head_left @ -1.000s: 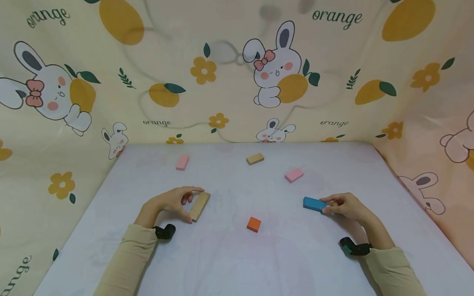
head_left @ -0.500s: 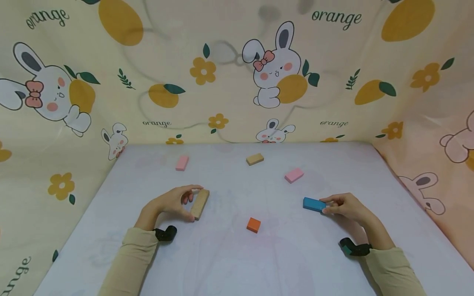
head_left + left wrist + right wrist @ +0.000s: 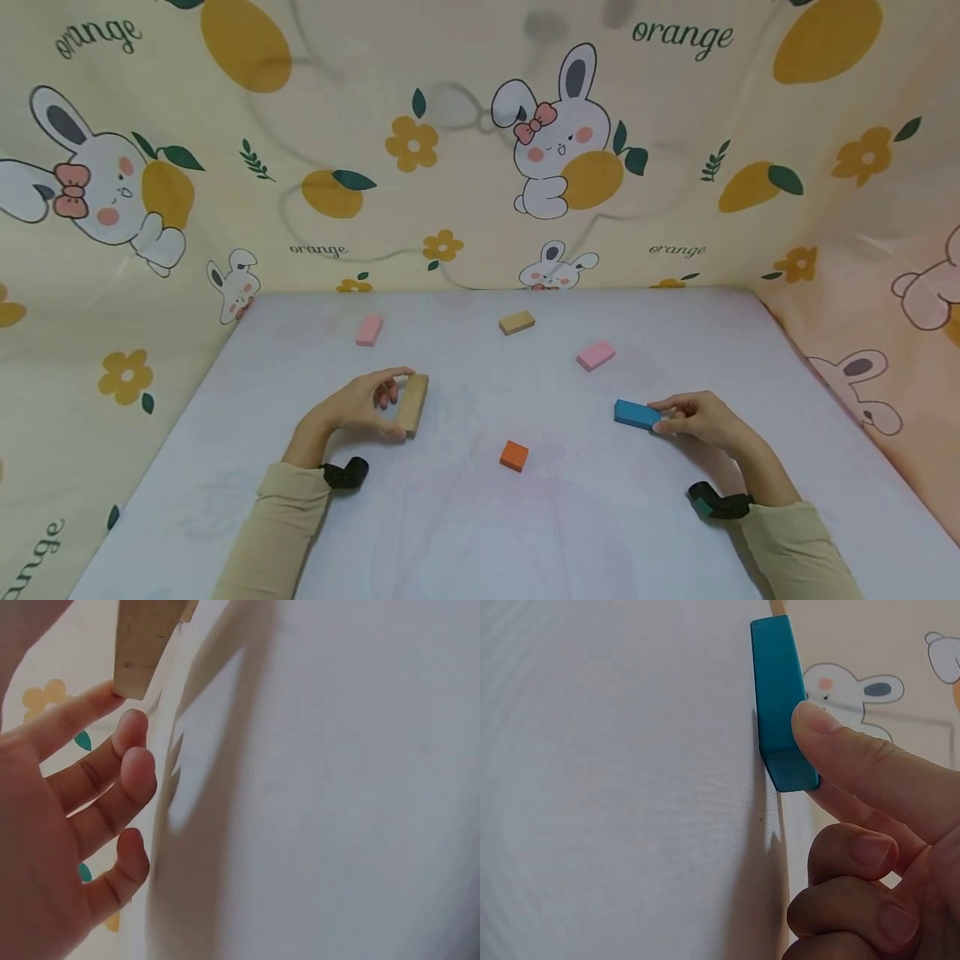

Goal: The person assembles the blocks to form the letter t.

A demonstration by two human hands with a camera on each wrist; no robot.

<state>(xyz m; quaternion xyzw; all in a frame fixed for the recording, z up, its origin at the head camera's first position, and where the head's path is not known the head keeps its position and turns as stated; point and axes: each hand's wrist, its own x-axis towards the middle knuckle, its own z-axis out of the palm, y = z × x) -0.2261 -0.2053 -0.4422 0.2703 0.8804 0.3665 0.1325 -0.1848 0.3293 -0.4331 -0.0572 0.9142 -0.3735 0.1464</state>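
Note:
At the left of the table, my left hand (image 3: 362,407) pinches a long plain wooden block (image 3: 413,405) by its two ends, between thumb and index finger. In the left wrist view one end of that wooden block (image 3: 141,652) meets the index fingertip, while the other fingers curl loosely below it. On the right, my right hand (image 3: 701,417) pinches a blue block (image 3: 636,414) by its near end. The right wrist view shows the thumb on the side of the blue block (image 3: 780,690), with the remaining fingers curled beneath.
An orange block (image 3: 513,456) lies between the hands, nearer the front. Farther back are a pink block (image 3: 369,330) at left, a small wooden block (image 3: 517,322) in the middle and another pink block (image 3: 596,356) toward the right. A printed curtain (image 3: 450,192) rises behind the white table (image 3: 480,542).
My left hand has moved slightly away from me and to the right, turning the long wooden block a little more upright in the head view. The right hand and blue block have stayed put.

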